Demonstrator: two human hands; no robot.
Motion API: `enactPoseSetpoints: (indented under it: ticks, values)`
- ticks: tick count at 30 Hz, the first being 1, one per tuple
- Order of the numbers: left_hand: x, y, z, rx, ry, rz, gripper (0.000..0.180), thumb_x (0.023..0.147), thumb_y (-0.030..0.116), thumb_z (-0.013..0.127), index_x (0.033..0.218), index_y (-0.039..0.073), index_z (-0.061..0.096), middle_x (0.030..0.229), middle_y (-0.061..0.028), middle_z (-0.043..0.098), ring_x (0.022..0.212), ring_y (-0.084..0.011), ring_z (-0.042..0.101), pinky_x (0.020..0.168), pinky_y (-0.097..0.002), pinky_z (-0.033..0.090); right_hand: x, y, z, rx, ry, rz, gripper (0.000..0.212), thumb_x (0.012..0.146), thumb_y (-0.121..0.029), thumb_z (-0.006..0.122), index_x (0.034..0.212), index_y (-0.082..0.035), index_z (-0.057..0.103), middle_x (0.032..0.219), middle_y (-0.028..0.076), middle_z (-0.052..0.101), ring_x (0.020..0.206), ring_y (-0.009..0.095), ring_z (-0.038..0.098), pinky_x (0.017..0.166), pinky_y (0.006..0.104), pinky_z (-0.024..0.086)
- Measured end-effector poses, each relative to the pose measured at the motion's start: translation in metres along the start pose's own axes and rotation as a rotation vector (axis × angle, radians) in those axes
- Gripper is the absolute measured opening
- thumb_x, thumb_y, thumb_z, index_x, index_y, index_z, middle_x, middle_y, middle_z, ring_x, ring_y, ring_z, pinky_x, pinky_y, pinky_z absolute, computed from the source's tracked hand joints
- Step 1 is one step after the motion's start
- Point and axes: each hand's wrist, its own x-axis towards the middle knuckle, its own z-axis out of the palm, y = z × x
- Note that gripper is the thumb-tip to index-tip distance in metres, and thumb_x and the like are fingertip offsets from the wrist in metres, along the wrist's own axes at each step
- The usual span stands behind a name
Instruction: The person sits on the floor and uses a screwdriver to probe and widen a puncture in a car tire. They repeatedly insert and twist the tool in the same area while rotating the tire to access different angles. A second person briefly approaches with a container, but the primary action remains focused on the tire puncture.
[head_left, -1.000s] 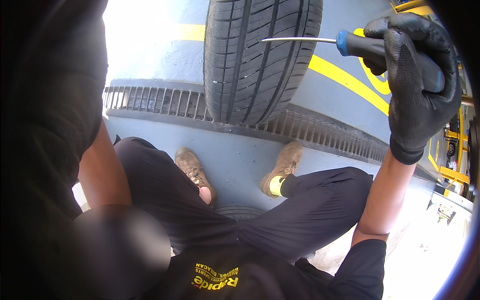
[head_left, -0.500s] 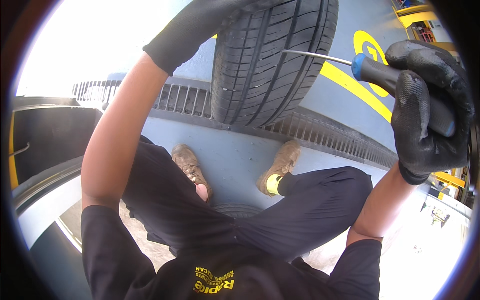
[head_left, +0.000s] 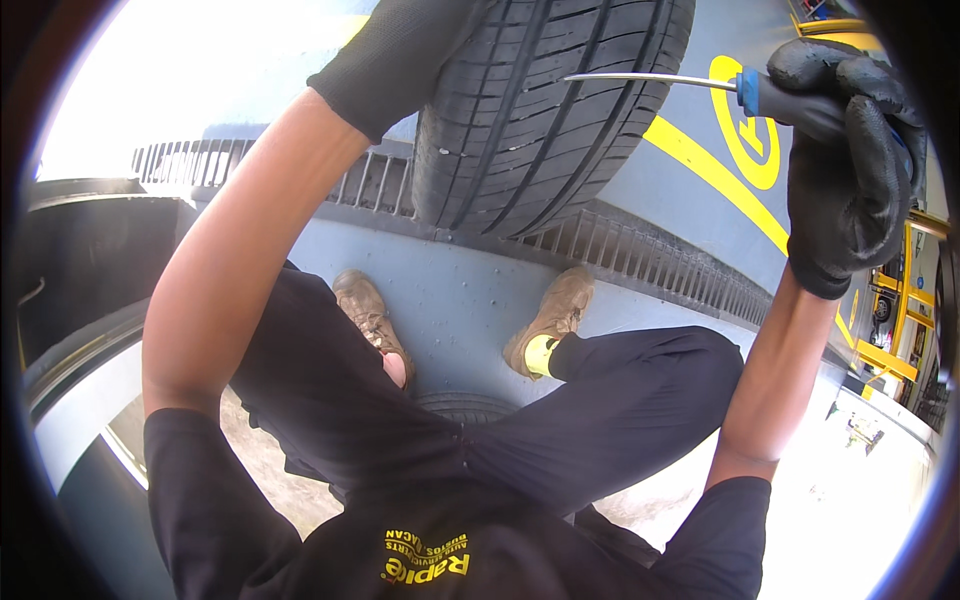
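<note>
A black car tire [head_left: 540, 130] stands upright before me, its grooved tread facing me. My left hand [head_left: 410, 60], in a black glove, lies against the tire's upper left side; its fingers are out of sight past the top edge. In my right hand [head_left: 850, 170], also gloved in black with greyish smears, is a screwdriver [head_left: 800, 105] with a grey and blue handle and a long, thin metal shaft. The shaft points left across the tread, and its tip meets or overlaps a groove near the middle. Whether the tip is inside the rubber I cannot tell.
A metal floor grate [head_left: 660, 265] runs behind my shoes and under the tire. Yellow markings [head_left: 715, 180] cross the blue-grey floor at the right. Another tire [head_left: 465, 405] shows between my legs. Yellow racks [head_left: 890, 360] stand far right, a dark bin-like object [head_left: 90, 260] at the left.
My right hand has turned and risen, and the screwdriver's shaft now lies closer to level. The tire sits slightly higher in view, and my left hand has shifted a little right.
</note>
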Motion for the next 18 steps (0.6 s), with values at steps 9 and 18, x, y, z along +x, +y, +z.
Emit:
enactPoseSetpoints:
  ticks: [9,18]
  values:
    - [-0.012,0.014,0.006,-0.040,0.057,-0.116,0.044,0.103,0.036,0.061,0.131,0.003,0.059,0.111,-0.0090,0.067,0.096,-0.0152,0.068,0.080,-0.0316,0.059,0.008,0.005,0.022,0.095,0.035,-0.037,0.028,0.106,-0.016,0.050,0.122,0.000,0.067,0.116,0.020,0.073,0.109,0.031,0.072,0.107,0.0455,0.054]
    - [-0.021,0.016,0.018,-0.021,0.040,-0.097,0.044,0.101,0.035,0.064,0.129,0.001,0.061,0.110,-0.0092,0.068,0.098,-0.0151,0.067,0.082,-0.0304,0.057,0.014,0.056,0.057,0.574,0.234,0.170,0.023,0.102,-0.026,0.055,0.112,-0.005,0.054,0.083,0.010,0.064,0.073,0.017,0.063,0.060,0.0255,0.050]
